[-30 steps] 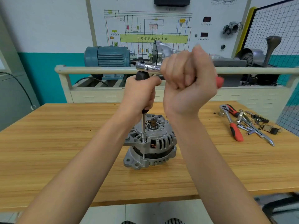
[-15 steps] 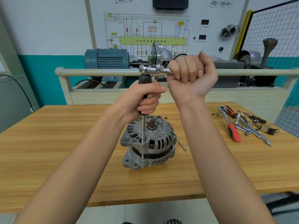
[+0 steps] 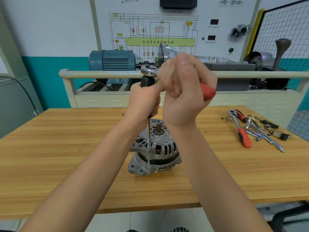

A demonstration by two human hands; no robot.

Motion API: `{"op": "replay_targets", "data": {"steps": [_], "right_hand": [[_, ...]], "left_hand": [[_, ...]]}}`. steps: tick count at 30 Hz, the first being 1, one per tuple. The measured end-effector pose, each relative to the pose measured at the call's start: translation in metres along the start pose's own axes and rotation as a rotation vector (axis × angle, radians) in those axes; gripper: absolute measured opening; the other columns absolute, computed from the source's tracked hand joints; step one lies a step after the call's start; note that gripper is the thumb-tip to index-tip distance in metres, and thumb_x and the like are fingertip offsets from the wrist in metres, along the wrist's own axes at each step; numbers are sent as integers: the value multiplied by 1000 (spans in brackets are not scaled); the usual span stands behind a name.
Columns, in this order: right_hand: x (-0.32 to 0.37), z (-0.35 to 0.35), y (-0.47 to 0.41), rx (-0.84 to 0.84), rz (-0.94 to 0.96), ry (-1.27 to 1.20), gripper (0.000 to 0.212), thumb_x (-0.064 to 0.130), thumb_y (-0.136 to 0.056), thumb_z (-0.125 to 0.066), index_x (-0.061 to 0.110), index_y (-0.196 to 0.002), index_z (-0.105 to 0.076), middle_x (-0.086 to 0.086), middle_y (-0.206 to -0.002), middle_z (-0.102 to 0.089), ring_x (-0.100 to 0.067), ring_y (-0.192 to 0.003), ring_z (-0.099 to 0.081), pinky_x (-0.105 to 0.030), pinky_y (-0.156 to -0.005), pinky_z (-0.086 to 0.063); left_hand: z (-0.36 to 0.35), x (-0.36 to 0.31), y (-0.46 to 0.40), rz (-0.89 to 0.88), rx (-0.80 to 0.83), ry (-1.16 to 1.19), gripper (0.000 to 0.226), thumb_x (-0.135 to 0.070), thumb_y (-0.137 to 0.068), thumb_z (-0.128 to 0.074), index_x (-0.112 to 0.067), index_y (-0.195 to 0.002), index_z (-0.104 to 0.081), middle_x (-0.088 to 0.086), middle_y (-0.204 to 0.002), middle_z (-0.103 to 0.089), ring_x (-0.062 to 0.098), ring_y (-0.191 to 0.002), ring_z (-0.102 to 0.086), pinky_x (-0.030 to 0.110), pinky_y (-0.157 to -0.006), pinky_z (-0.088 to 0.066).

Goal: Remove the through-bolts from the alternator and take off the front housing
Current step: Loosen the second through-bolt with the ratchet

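Ratchet (image 3: pixel 149 71) handle mostly hidden inside blurred right hand (image 3: pixel 184 91).

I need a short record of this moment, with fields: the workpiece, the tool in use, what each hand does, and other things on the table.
workpiece: alternator, standing on the wooden table
tool in use: ratchet on a long extension, its socket down on a through-bolt at the housing's edge
left hand: grips the black handle of the extension
right hand: grips the ratchet's red handle
on the table, right: second red-handled ratchet and loose metal tools
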State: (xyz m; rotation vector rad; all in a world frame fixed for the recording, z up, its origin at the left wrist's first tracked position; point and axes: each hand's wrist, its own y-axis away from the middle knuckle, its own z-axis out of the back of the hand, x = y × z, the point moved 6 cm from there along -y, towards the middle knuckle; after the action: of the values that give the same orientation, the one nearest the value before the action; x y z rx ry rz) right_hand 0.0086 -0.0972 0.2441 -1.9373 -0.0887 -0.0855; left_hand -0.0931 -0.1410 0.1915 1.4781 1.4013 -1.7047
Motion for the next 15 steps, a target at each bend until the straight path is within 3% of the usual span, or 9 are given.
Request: {"op": "replay_targets", "data": {"steps": [4,8,11,15], "right_hand": [[-22,23,-18,-60,-332,-468,52,6,-85,-36,19,-35,-40,7,-33,-30,-9,-33,-18,-23,-43,-18],[-48,47,-19,-309,-615,-814,49,14,-81,-39,15,-33,-33,3,-30,-25,-12,-38,-8,-21,-41,-17],[-55,52,-17,-396,-641,-877,47,15,-80,-39,16,-34,-31,3,-30,-23,-11,-36,-8,-22,-41,-16],[-42,42,-15,-308,-530,-710,48,13,-82,-38,17,-34,-33,4,-31,-25,-14,-36,-11,-22,-41,-20]], "left_hand": [[-3,0,-1,81,349,107,32,-10,-73,-57,-17,-51,-35,-5,-37,-25,10,-32,-19,19,-38,-21],[-11,-1,1,153,621,161,35,-15,-78,-51,-17,-45,-39,-5,-34,-26,8,-28,-22,18,-36,-20],[-15,2,0,167,586,167,41,-15,-78,-52,-18,-41,-34,-6,-32,-22,6,-27,-17,16,-35,-14],[-6,5,-2,99,346,131,51,-7,-86,-51,-21,-41,-32,-7,-34,-21,8,-28,-15,13,-36,-15]]}}
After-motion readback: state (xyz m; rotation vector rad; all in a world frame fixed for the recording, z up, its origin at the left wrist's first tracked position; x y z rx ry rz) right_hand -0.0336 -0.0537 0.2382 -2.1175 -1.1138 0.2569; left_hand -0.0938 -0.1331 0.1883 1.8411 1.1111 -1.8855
